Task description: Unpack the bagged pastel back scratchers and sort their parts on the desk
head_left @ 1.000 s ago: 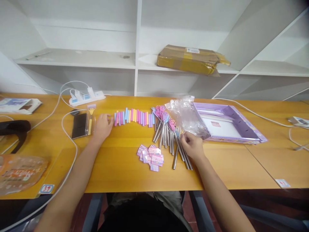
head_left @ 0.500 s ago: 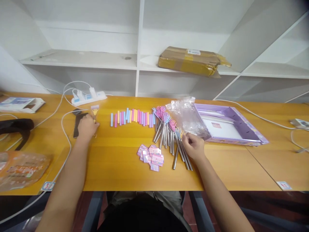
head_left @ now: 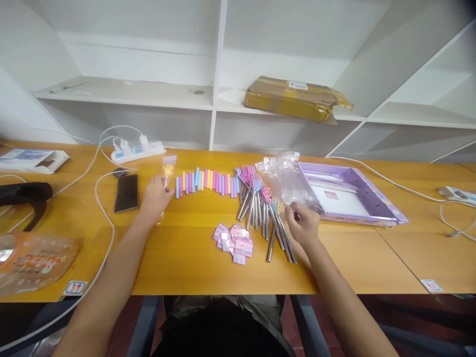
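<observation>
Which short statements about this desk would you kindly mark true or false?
1. The bare left hand holds a clear plastic sleeve with a yellow hand-shaped piece inside. True.
2. The flat black rectangular phone lies under that hand. False: it lies left of it.
3. The pink-and-purple printed cards form one straight row. False: they overlap in a pile.
4. The brown taped cardboard box rests on the white shelf. True.
</observation>
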Available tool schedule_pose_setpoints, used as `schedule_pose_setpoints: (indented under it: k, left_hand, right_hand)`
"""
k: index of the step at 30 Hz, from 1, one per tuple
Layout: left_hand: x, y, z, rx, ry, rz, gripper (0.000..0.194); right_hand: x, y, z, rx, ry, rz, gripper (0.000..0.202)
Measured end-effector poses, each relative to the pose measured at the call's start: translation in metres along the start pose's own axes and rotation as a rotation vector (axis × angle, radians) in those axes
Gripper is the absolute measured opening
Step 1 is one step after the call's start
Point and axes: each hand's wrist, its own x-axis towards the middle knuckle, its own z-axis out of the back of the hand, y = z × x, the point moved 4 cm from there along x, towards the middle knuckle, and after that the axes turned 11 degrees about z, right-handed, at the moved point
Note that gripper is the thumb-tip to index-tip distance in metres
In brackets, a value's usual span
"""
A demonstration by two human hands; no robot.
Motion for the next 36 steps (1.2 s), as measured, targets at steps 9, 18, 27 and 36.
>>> schedule_pose_setpoints:
  k: [9,18,27,36]
  left_hand:
    - [-0.116,-0.085,0.001,-0.162,0.361,-0.775,0.034]
    - [-0.142,-0.096,-0.026,-0.719,1.164,-0.27,0.056]
    - [-0.143,-0.093,-0.024,-0.741,1.195,-0.204,0.064]
    - [-0.137,-0.088,-0.03,-0.684,1.168,-0.197,0.068]
  right_hand:
    - [0.047,0.06,-0.075,0.821,0.3,-0.447,0.061]
    - [0.002,0.072,-0.109,0.426,0.335,-0.056,0.024]
    - [0.006,0.083,-0.094,0.025,0.365,0.294,0.024]
    - [0.015,0.069,-0.092,0.202,0.336,0.074,0.031]
